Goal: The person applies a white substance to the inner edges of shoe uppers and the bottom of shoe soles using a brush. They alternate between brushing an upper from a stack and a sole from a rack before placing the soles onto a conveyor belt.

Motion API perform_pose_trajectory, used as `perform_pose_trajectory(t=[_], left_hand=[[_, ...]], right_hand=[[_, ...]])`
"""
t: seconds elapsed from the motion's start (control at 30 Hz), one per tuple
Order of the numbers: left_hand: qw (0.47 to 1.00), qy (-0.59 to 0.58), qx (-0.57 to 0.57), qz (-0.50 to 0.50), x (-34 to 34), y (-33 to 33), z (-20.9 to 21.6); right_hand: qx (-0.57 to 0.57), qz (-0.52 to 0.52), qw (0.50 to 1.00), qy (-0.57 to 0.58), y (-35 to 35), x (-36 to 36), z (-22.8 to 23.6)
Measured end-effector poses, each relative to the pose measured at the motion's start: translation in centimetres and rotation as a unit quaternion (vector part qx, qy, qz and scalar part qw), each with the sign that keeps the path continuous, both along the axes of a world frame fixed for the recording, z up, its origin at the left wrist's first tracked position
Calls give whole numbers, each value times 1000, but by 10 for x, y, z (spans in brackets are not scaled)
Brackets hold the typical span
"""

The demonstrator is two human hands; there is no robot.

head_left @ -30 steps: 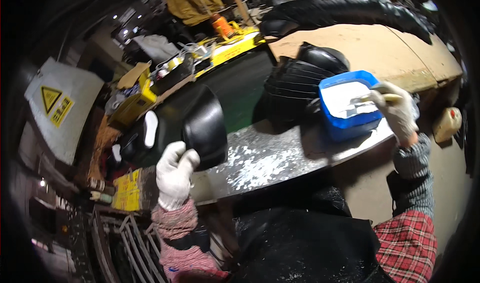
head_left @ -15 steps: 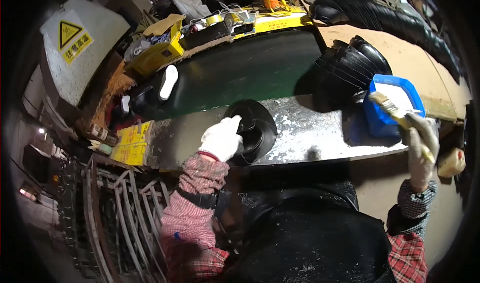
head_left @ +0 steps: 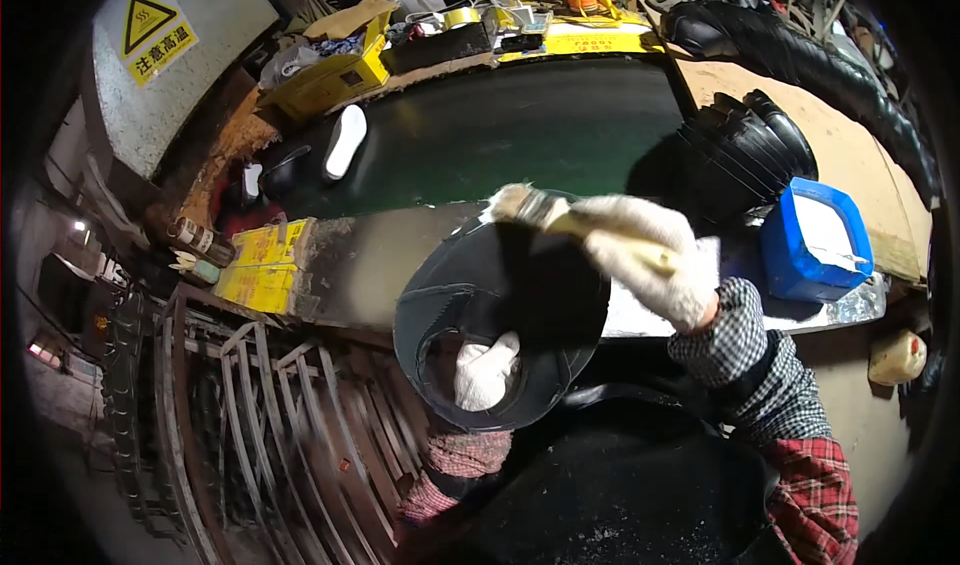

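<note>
A round, dark, flexible rubber-like piece (head_left: 440, 265) with a curved opening is held up over the bench's near edge. Through that opening shows my left hand (head_left: 485, 373), in a white glove and closed on the piece; its forearm passes underneath. My right hand (head_left: 655, 250), also in a white glove, grips the pale handle of a paintbrush (head_left: 520, 207). The brush points left, its whitish bristles at the piece's far rim; whether they touch it I cannot tell. To the right, a blue tub (head_left: 815, 277) holds white stuff.
Nested black pieces (head_left: 750, 155) stand behind the tub. A white shoe-shaped piece (head_left: 346, 142) lies on the dark green surface (head_left: 480, 135). Yellow boxes (head_left: 265, 265) sit at left, metal racks (head_left: 260, 415) below them. A black-wrapped tube (head_left: 790, 55) runs at far right.
The dark piece has come up off the bench toward me with my left hand. My right hand has carried the brush from the blue tub leftward to the piece's far rim.
</note>
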State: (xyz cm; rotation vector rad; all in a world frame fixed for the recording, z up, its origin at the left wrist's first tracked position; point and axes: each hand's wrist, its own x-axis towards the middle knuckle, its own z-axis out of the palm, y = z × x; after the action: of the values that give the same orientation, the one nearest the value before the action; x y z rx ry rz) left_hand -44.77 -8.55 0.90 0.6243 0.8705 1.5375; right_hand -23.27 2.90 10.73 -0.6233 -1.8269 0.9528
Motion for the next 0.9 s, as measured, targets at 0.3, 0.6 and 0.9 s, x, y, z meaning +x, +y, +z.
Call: perform_pose_trajectory(t=[0.3,0.6,0.9], left_hand=[[996,-44,-30,71,-9,2,-1],[998,42,-36,-27,25,4,8],[994,25,-78,-68,-9,44,67]], right_hand=[[-170,-112,976,77,-28,33,-8],[309,128,941,-50,-64,-60,24],[-171,0,984,-56,-65,77,3]])
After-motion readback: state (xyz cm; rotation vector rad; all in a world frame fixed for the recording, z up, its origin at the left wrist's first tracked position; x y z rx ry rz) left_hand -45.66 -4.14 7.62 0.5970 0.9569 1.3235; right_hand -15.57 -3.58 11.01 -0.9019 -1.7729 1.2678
